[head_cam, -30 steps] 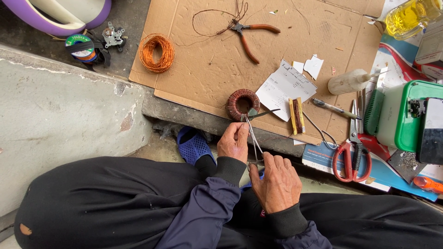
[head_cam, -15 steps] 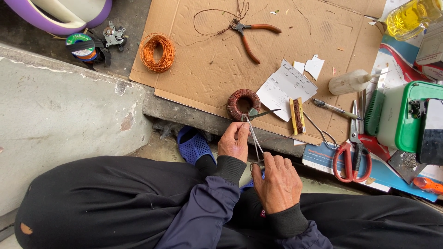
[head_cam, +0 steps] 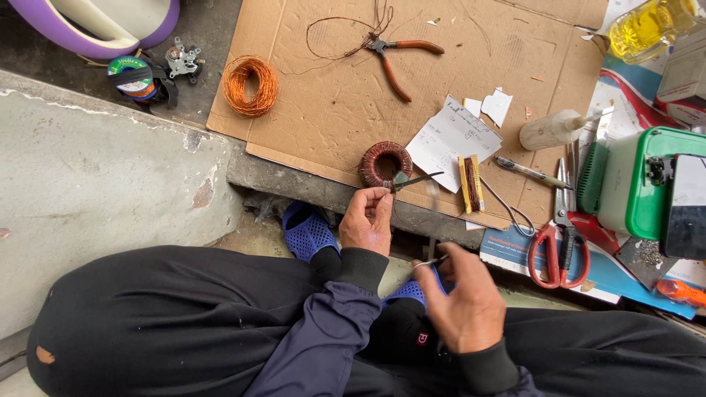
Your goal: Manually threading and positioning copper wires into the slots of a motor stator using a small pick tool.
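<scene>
A brown wound ring coil (head_cam: 385, 163) lies at the near edge of a cardboard sheet (head_cam: 331, 110). My left hand (head_cam: 368, 220) pinches thin wire leads right beside the coil, where a dark pointed sliver (head_cam: 419, 179) sticks out to the right. My right hand (head_cam: 463, 305) is closer to my body, fingers closed on the other ends of the thin wires (head_cam: 430, 259). The strands between the hands look blurred. Both hands hover above my black-trousered lap and blue sandals (head_cam: 309, 231).
On the cardboard lie an orange wire hank (head_cam: 250, 84), orange-handled pliers (head_cam: 401, 59), a paper note (head_cam: 452, 136) and a white squeeze bottle (head_cam: 551, 129). Red scissors (head_cam: 559, 250), a green box (head_cam: 632, 184) and a yellow bottle (head_cam: 651, 26) are at right. A concrete step (head_cam: 95, 184) is left.
My right hand has drawn the wire ends slightly down and to the right, away from the coil. My left hand stays pinched at the coil.
</scene>
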